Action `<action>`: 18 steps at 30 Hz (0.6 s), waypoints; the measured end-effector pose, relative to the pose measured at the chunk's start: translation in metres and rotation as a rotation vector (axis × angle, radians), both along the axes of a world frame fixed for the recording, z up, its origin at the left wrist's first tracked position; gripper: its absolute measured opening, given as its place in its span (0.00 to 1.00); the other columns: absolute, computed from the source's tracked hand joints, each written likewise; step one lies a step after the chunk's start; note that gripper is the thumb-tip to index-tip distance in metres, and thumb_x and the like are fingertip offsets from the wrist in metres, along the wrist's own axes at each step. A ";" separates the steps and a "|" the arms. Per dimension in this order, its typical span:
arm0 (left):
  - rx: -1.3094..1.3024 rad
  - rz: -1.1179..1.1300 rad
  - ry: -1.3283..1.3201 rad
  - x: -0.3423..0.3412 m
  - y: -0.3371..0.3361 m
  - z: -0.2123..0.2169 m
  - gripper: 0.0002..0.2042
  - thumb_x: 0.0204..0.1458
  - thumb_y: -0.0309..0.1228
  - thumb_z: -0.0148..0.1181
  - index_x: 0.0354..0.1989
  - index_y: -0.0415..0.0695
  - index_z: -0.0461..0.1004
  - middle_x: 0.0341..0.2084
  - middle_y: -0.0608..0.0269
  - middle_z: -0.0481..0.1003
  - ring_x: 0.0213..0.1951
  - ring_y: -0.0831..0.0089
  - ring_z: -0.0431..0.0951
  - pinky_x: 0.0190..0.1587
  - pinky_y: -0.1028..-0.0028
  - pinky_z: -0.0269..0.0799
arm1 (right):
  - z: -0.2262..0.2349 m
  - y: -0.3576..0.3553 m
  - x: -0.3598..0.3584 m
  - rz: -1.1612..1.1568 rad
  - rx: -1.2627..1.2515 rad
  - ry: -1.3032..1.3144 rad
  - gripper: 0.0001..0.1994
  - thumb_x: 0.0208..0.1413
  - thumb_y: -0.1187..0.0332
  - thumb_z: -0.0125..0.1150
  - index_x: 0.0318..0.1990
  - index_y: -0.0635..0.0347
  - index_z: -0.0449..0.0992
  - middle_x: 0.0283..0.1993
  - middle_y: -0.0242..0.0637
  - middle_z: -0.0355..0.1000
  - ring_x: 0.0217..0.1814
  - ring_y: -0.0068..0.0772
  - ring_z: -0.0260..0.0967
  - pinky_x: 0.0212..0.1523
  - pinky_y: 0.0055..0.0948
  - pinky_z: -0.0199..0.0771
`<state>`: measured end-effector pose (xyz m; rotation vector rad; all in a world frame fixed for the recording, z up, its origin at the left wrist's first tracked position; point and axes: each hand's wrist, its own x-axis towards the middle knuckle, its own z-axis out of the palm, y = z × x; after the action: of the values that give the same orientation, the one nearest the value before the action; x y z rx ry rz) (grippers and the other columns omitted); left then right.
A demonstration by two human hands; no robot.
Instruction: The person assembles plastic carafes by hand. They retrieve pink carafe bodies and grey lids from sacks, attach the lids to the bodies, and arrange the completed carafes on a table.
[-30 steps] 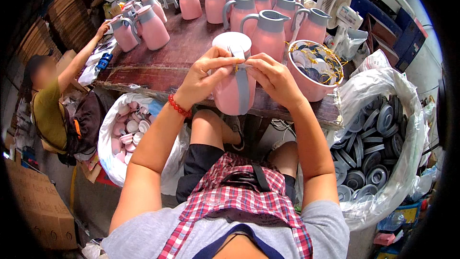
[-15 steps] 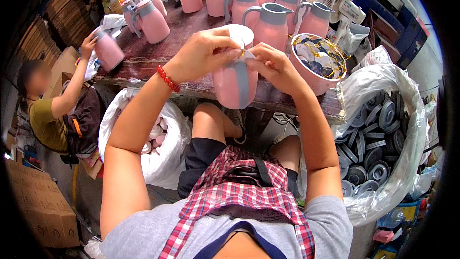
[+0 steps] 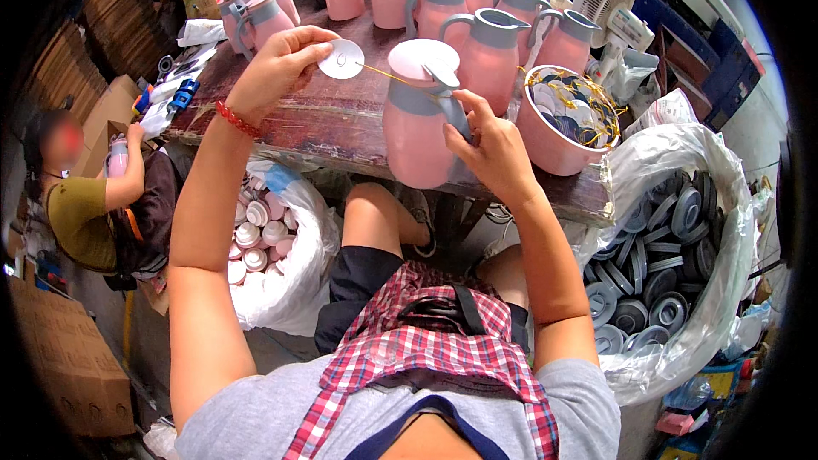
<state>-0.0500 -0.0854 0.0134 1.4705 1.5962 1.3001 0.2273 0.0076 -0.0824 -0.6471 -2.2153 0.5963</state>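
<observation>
**Pink jug in hand, tag pulled out to the left**

Pink jug point(image 3: 419, 123), with its grey collar and handle, is standing at the near edge of the dark wooden table point(image 3: 341, 123), right in front of us. We are steadying it with our right hand point(image 3: 492, 146), fingers wrapping the grey handle on the jug's right side, so that hand is closing on the jug. Our left hand point(image 3: 281, 68) is lifting up and to the left, pinching a round white tag point(image 3: 342, 59) between thumb and fingertips. A thin gold string point(image 3: 388, 76) is running taut from the tag across to the top of the jug, near its white lid point(image 3: 417, 58).

Just to the right of the jug we are seeing a pink bowl point(image 3: 554, 138) sitting on the table, filled with more round tags and gold strings. Behind it, rows of finished pink jugs point(image 3: 490, 47) are standing along the far side of the table, and a white fan point(image 3: 607, 2) is sitting beyond them.

Below the table on our left, a white sack point(image 3: 294, 277) is holding small pink and white caps. On our right, a clear plastic bag point(image 3: 682, 204) is holding grey round lids. Farther left, another person point(image 3: 85, 204) in an olive shirt is sitting low, holding a pink jug of their own.
</observation>
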 end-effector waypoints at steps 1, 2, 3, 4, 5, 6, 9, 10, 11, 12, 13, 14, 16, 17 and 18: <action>0.052 -0.030 0.017 -0.004 0.001 -0.007 0.09 0.57 0.30 0.52 0.42 0.39 0.73 0.27 0.74 0.71 0.24 0.91 0.65 0.23 0.88 0.58 | -0.002 0.002 -0.005 -0.004 0.041 0.007 0.25 0.48 0.65 0.59 0.54 0.62 0.63 0.32 0.50 0.73 0.33 0.51 0.72 0.34 0.41 0.71; 0.097 0.007 0.048 -0.006 0.003 -0.015 0.10 0.57 0.29 0.52 0.42 0.38 0.73 0.28 0.73 0.72 0.26 0.90 0.66 0.26 0.88 0.60 | -0.004 0.004 -0.012 -0.001 0.094 0.022 0.25 0.48 0.65 0.59 0.54 0.62 0.64 0.35 0.51 0.73 0.35 0.51 0.72 0.35 0.41 0.71; 0.103 0.057 0.086 -0.007 0.003 -0.022 0.10 0.57 0.29 0.52 0.43 0.38 0.73 0.29 0.73 0.73 0.28 0.89 0.68 0.28 0.88 0.62 | -0.006 0.008 -0.022 0.003 0.147 0.039 0.25 0.48 0.65 0.59 0.54 0.62 0.64 0.37 0.51 0.73 0.36 0.51 0.72 0.36 0.40 0.72; 0.156 0.038 0.095 -0.008 0.001 -0.027 0.10 0.57 0.29 0.52 0.43 0.37 0.73 0.31 0.71 0.73 0.32 0.86 0.70 0.34 0.85 0.65 | -0.007 0.013 -0.033 0.007 0.114 -0.001 0.26 0.47 0.65 0.58 0.57 0.60 0.64 0.44 0.52 0.71 0.42 0.51 0.71 0.41 0.40 0.72; 0.182 0.070 0.112 -0.008 -0.001 -0.031 0.10 0.57 0.28 0.52 0.42 0.36 0.73 0.31 0.71 0.73 0.31 0.87 0.69 0.32 0.85 0.64 | -0.009 0.019 -0.049 0.038 0.142 0.029 0.27 0.48 0.66 0.58 0.57 0.59 0.63 0.45 0.51 0.71 0.43 0.51 0.71 0.43 0.41 0.71; 0.236 0.144 0.205 -0.008 -0.004 -0.034 0.11 0.56 0.30 0.54 0.43 0.36 0.72 0.29 0.72 0.72 0.29 0.86 0.68 0.31 0.84 0.64 | -0.012 0.023 -0.067 0.064 0.170 0.057 0.27 0.48 0.66 0.58 0.58 0.59 0.63 0.46 0.51 0.71 0.44 0.52 0.70 0.44 0.41 0.71; 0.352 0.515 0.634 -0.006 -0.015 -0.031 0.16 0.53 0.33 0.59 0.47 0.38 0.70 0.23 0.71 0.68 0.25 0.82 0.65 0.29 0.81 0.63 | -0.019 0.033 -0.127 0.153 0.130 0.026 0.29 0.48 0.69 0.58 0.61 0.56 0.59 0.53 0.51 0.67 0.53 0.50 0.67 0.51 0.35 0.69; 0.378 0.672 0.807 -0.005 -0.016 -0.028 0.18 0.52 0.35 0.60 0.48 0.38 0.69 0.21 0.71 0.66 0.23 0.81 0.64 0.29 0.81 0.62 | -0.021 0.033 -0.152 0.242 0.031 -0.003 0.32 0.48 0.70 0.59 0.63 0.55 0.56 0.59 0.51 0.59 0.58 0.51 0.62 0.55 0.36 0.66; 0.475 0.704 0.782 -0.003 -0.015 -0.025 0.22 0.49 0.37 0.63 0.50 0.41 0.68 0.21 0.68 0.63 0.23 0.78 0.62 0.28 0.79 0.62 | -0.026 0.030 -0.175 0.347 -0.038 0.005 0.36 0.47 0.71 0.60 0.65 0.54 0.52 0.65 0.51 0.52 0.63 0.52 0.56 0.58 0.37 0.63; 0.580 0.659 0.819 0.001 -0.011 -0.022 0.22 0.49 0.37 0.63 0.50 0.42 0.68 0.25 0.66 0.65 0.25 0.77 0.64 0.30 0.79 0.63 | -0.034 0.023 -0.192 0.397 -0.003 0.068 0.38 0.45 0.72 0.60 0.65 0.55 0.49 0.66 0.54 0.46 0.64 0.57 0.53 0.60 0.39 0.60; 0.676 0.600 0.847 0.004 -0.005 -0.021 0.22 0.48 0.37 0.63 0.51 0.43 0.68 0.28 0.65 0.66 0.27 0.77 0.65 0.31 0.78 0.65 | -0.043 0.017 -0.203 0.419 -0.010 0.058 0.42 0.43 0.73 0.61 0.66 0.56 0.45 0.67 0.57 0.41 0.64 0.62 0.51 0.62 0.41 0.58; 0.628 0.549 0.869 0.007 0.004 -0.020 0.22 0.48 0.38 0.62 0.50 0.44 0.68 0.30 0.62 0.67 0.30 0.72 0.68 0.33 0.74 0.66 | -0.052 0.013 -0.206 0.505 -0.008 0.145 0.42 0.42 0.74 0.62 0.66 0.57 0.45 0.66 0.60 0.41 0.65 0.63 0.49 0.63 0.43 0.57; 0.553 0.379 0.901 0.019 0.031 -0.027 0.22 0.47 0.40 0.62 0.50 0.45 0.68 0.36 0.57 0.69 0.35 0.64 0.72 0.38 0.67 0.70 | -0.072 0.008 -0.190 0.565 -0.070 0.137 0.40 0.41 0.72 0.64 0.63 0.59 0.50 0.65 0.63 0.43 0.65 0.64 0.49 0.63 0.45 0.56; 0.503 0.364 0.990 0.025 0.050 -0.031 0.22 0.48 0.40 0.61 0.51 0.46 0.69 0.41 0.55 0.69 0.42 0.59 0.72 0.45 0.64 0.69 | -0.084 0.006 -0.169 0.517 -0.033 0.131 0.34 0.41 0.72 0.63 0.59 0.60 0.57 0.64 0.59 0.48 0.63 0.60 0.53 0.62 0.43 0.59; 0.544 0.304 1.072 0.030 0.072 -0.034 0.23 0.49 0.40 0.60 0.53 0.47 0.68 0.44 0.54 0.68 0.45 0.57 0.71 0.47 0.63 0.68 | -0.095 0.004 -0.142 0.466 -0.058 0.118 0.29 0.45 0.73 0.62 0.57 0.59 0.60 0.62 0.54 0.53 0.62 0.55 0.56 0.60 0.41 0.61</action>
<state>-0.0205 -0.0130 -0.0205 2.6328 2.2756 1.2121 0.0855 0.0117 -0.1775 -0.1112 -2.2500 0.9088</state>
